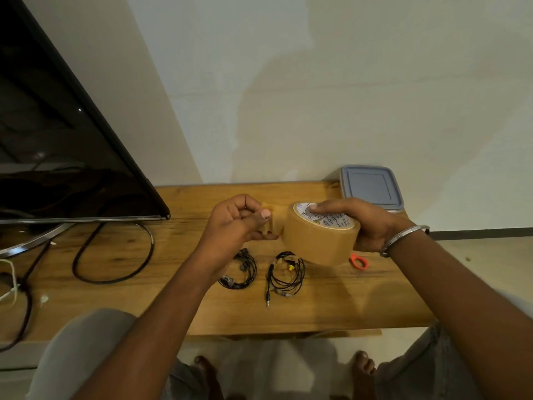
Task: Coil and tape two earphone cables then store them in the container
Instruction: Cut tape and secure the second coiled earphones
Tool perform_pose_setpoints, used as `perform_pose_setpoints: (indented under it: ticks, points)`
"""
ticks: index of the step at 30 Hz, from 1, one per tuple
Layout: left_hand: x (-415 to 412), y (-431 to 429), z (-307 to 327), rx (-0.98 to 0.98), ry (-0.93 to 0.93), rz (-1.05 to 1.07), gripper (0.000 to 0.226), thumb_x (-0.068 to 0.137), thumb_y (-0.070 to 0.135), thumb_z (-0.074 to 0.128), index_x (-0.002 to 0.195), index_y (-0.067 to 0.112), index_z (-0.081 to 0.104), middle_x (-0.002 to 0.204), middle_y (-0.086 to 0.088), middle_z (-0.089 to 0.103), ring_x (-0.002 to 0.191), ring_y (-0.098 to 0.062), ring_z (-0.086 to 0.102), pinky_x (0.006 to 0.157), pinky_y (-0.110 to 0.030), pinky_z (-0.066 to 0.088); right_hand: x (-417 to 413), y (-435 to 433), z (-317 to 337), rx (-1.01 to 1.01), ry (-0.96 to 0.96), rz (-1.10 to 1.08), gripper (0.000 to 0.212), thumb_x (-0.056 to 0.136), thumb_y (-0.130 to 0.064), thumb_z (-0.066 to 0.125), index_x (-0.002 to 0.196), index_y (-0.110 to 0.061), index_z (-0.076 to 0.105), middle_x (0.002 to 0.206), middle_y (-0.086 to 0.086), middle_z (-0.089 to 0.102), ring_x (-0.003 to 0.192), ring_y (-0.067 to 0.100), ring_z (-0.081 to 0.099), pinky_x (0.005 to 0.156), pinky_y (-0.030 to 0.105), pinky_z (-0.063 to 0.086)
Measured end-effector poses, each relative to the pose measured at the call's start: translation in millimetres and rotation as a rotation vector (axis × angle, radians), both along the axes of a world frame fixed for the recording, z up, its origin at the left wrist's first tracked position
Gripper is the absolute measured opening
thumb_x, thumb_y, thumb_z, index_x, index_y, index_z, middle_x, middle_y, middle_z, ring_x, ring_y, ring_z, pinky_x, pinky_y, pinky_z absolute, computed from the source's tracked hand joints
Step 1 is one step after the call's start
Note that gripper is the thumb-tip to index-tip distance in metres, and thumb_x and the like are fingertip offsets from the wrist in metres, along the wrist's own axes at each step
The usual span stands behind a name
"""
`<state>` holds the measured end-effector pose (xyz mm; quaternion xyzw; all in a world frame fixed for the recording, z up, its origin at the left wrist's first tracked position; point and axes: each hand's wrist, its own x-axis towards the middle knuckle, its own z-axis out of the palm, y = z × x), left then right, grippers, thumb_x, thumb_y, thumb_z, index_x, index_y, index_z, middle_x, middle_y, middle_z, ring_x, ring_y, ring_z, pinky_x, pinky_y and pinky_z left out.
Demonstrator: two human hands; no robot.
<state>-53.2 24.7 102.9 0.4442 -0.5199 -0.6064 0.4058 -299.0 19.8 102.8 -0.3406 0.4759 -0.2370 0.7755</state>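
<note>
My right hand [357,223] grips a brown roll of packing tape [317,241] above the wooden table [202,307]. My left hand [236,223] pinches the loose end of the tape [272,222], drawn a short way off the roll. Two coiled black earphone cables lie on the table below my hands. The left coil [240,272] is partly hidden by my left forearm. The right coil [285,277] carries a piece of tape and a yellow bit, and its jack plug points toward me. A grey lidded container [372,187] stands shut at the table's back right.
An orange scissor handle [358,261] shows just under the roll. A black monitor [57,140] on a metal stand fills the left, with a thick black cable [115,255] looped on the table beneath it. A white wall stands behind. My knees and feet are below the front edge.
</note>
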Motion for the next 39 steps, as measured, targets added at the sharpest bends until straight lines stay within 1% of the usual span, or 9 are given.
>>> perform_pose_setpoints:
  ticks: [9,13,16,19,22,28,33,36,39]
  points:
    - [-2,3,10,0.273,0.333,-0.108,0.014,0.08,0.007,0.063,0.068,0.014,0.061,0.075,-0.009,0.057,0.072,-0.021,0.061,0.065,-0.035,0.061,-4,4,5,0.05,-0.243,0.046,0.064,0.061,-0.04,0.091,0.112,-0.006,0.071,0.101,0.016,0.07,0.079,0.026,0.072,0.061,0.034,0.059]
    - [-8,7,9,0.353,0.429,-0.032,0.009,0.087,0.003,0.056,0.079,0.009,0.056,0.076,-0.004,0.065,0.069,-0.015,0.068,0.064,-0.033,0.061,-1,4,1,0.004,-0.253,-0.063,0.051,0.088,-0.053,0.058,0.108,-0.01,0.074,0.097,0.013,0.073,0.081,0.025,0.073,0.062,0.034,0.06]
    - [-9,1,3,0.381,0.453,0.07,0.019,0.094,-0.002,0.05,0.079,0.009,0.055,0.074,-0.004,0.067,0.071,-0.015,0.071,0.077,-0.041,0.062,-7,-1,-1,-0.096,-0.277,-0.131,0.069,0.085,-0.066,0.053,0.131,-0.016,0.063,0.131,0.016,0.062,0.114,0.035,0.065,0.083,0.049,0.058]
    - [-9,-5,-4,0.392,0.45,0.157,0.018,0.095,-0.003,0.051,0.081,0.008,0.054,0.075,-0.005,0.066,0.074,-0.016,0.07,0.084,-0.046,0.06,-8,0,0,-0.339,-0.02,-0.116,0.074,0.074,-0.067,0.07,0.132,-0.02,0.061,0.139,0.009,0.052,0.126,0.035,0.056,0.091,0.057,0.055]
    - [-9,-7,-12,0.433,0.447,0.18,0.017,0.095,-0.004,0.051,0.082,0.007,0.054,0.081,-0.009,0.063,0.076,-0.017,0.069,0.082,-0.046,0.06,2,1,-5,-0.583,0.263,-0.129,0.043,0.082,-0.045,0.068,0.117,-0.021,0.066,0.131,-0.001,0.059,0.119,0.027,0.06,0.086,0.049,0.06]
    - [-7,-7,-14,0.545,0.569,0.069,0.011,0.098,0.0,0.045,0.105,0.0,0.054,0.108,-0.025,0.065,0.093,-0.033,0.069,0.086,-0.048,0.059,-11,-8,-16,-0.513,0.197,-0.012,0.017,0.091,-0.031,0.067,0.092,-0.014,0.067,0.133,0.014,0.058,0.105,0.026,0.063,0.085,0.047,0.059]
    - [-9,-6,-27,0.252,-0.03,0.059,0.011,0.097,0.009,0.056,0.087,0.012,0.057,0.091,-0.01,0.053,0.093,-0.024,0.053,0.097,-0.04,0.052,-20,-6,-27,-0.537,0.461,0.063,0.024,0.086,-0.034,0.067,0.103,-0.017,0.069,0.136,0.004,0.057,0.114,0.024,0.063,0.082,0.034,0.061]
    - [-15,-1,-38,0.326,0.007,0.08,0.009,0.096,0.01,0.059,0.087,0.008,0.06,0.089,-0.013,0.057,0.091,-0.026,0.059,0.096,-0.043,0.055,-26,-9,-38,-0.607,0.62,0.08,0.021,0.089,-0.034,0.072,0.106,-0.023,0.069,0.128,0.002,0.061,0.111,0.021,0.064,0.093,0.045,0.057]
    - [-18,0,-48,0.387,0.096,0.17,0.005,0.095,0.009,0.061,0.094,0.004,0.062,0.104,-0.021,0.065,0.099,-0.032,0.069,0.088,-0.039,0.059,-26,-9,-39,-0.727,0.853,0.007,0.022,0.089,-0.031,0.072,0.109,-0.027,0.067,0.117,-0.006,0.064,0.104,0.015,0.063,0.083,0.027,0.053]
